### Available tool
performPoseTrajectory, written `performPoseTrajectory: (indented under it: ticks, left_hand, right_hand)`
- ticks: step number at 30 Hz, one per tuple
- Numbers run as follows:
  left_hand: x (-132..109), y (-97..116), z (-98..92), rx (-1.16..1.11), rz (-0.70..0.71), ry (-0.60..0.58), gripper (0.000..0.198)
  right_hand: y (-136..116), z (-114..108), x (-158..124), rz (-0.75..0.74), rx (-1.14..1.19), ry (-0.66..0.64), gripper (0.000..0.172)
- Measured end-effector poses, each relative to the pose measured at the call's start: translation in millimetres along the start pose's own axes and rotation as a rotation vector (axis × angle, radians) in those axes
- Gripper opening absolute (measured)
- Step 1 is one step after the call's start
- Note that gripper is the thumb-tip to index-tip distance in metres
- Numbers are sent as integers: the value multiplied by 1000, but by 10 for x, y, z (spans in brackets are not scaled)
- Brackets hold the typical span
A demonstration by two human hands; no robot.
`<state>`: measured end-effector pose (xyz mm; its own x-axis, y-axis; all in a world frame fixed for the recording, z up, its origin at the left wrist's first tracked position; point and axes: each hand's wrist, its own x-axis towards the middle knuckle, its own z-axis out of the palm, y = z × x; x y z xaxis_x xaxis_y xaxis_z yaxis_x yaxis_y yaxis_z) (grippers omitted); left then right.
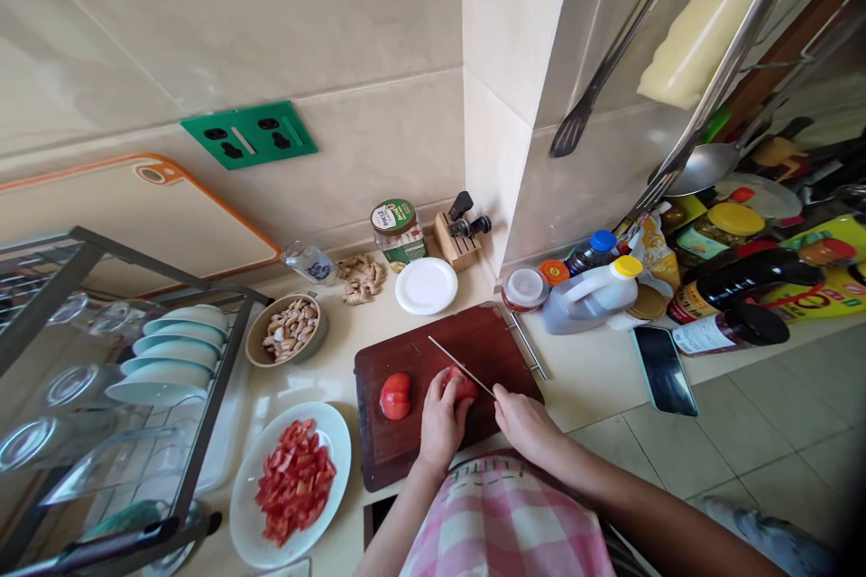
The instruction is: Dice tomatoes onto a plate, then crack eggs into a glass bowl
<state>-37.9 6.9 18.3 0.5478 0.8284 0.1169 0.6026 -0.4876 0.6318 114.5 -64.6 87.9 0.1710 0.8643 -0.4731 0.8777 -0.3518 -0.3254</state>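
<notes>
On the dark brown cutting board (379, 451), my left hand (443, 415) curls its fingers around a red tomato piece (465, 386) and presses it to the wood. My right hand (524, 419) grips a knife (453, 359), its thin blade edge-down across that piece and pointing up to the left. Another peeled-looking tomato piece (396, 396) rests on the board to the left of my hands. A white oval plate (244, 505) left of the board carries a heap of chopped tomato (296, 480). The knife handle is mostly hidden in my fist.
A bowl of garlic (290, 331), ginger (362, 278), a small white plate (426, 286) and a knife block (456, 241) stand behind the board. A dish rack (220, 415) borders the left. Bottles, a plastic jug (588, 297) and a phone (664, 370) lie to the right.
</notes>
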Motion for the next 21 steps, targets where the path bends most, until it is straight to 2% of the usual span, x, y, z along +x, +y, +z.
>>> performPoseTrajectory:
  ticks: [6, 11, 14, 17, 21]
  left_hand:
    - [-18, 21, -43, 31, -11, 22, 31]
    - [24, 79, -112, 82, -45, -40, 29]
    - [45, 81, -118, 58, -48, -65, 29]
    - [47, 71, -111, 18, -53, -41, 31]
    - [18, 46, -97, -33, -65, -17, 31]
  right_hand:
    - [37, -173, -283, -82, 48, 71, 21]
    - [5, -237, -430, -36, 16, 13, 20]
    - [-35, -211, -362, -8, 4, -28, 21]
    - [-103, -140, -196, 32, -18, -55, 23]
    - [-113, -10, 7, 10, -29, -13, 23]
